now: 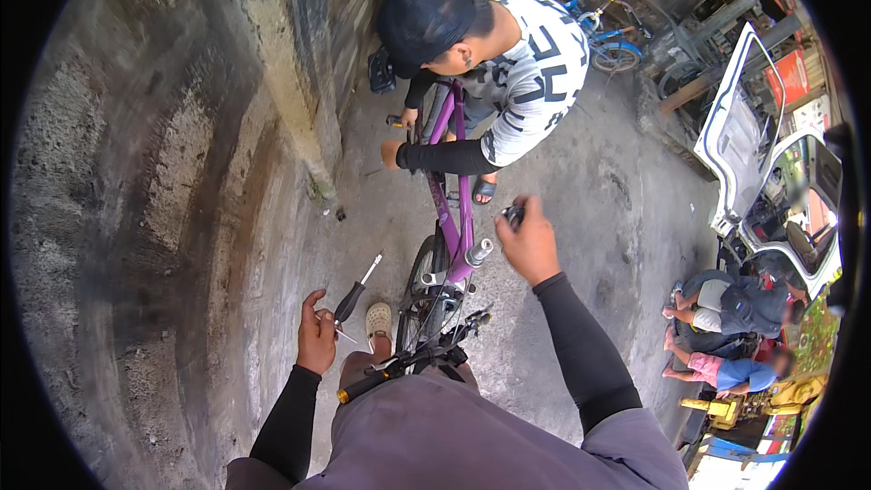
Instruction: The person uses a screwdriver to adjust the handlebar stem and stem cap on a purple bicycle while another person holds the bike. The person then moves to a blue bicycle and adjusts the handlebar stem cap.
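Observation:
My left hand is closed around a screwdriver with a black handle, its pale shaft pointing up and away. A thin metal piece also sticks out from that hand; its kind is unclear. My right hand grips a small dark metal part, partly covered by the fingers. Just left of it is the silver tube at the head of a purple bicycle frame, not touched by my hand. The handlebar hangs low by my legs, among cables.
A person in a dark cap bends over the bicycle's far end, hands on it. A rough wall rises at left. At right, two people sit near a vehicle with an open white door. A blue bicycle stands behind.

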The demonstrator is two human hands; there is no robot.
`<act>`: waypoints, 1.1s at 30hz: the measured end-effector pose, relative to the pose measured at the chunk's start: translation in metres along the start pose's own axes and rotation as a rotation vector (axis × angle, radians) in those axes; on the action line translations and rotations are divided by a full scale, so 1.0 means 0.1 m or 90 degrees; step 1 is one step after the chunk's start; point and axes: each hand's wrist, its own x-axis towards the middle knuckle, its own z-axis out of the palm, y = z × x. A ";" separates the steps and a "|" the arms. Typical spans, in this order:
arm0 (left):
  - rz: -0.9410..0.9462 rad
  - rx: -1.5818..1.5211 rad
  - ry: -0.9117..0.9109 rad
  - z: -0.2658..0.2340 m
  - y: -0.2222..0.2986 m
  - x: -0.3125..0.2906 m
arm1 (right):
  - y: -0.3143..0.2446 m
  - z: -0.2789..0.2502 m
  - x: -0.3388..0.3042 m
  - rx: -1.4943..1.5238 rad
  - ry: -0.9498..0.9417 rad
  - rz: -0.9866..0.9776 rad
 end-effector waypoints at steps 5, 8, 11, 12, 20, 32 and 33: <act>-0.023 -0.012 -0.025 0.05 0.00 -0.01 | -0.10 -0.21 0.07 0.636 -0.119 0.272; -0.023 -0.021 -0.020 0.06 0.04 -0.07 | -0.04 -0.04 -0.25 0.715 -0.207 0.236; -0.028 -0.021 -0.009 -0.03 -0.05 -0.21 | -0.15 0.16 -0.64 0.724 -0.312 0.248; -0.030 -0.020 -0.001 -0.06 -0.10 -0.26 | -0.17 0.23 -0.76 0.779 -0.343 0.302; -0.010 0.032 0.017 -0.27 -0.05 -0.40 | -0.13 0.54 -1.21 1.080 -0.334 0.532; 0.045 0.117 0.073 -0.11 0.05 -0.61 | 0.49 0.68 -1.44 0.954 -0.428 0.388; 0.040 0.127 0.097 -0.11 0.06 -0.73 | 0.56 0.74 -1.51 0.956 -0.437 0.381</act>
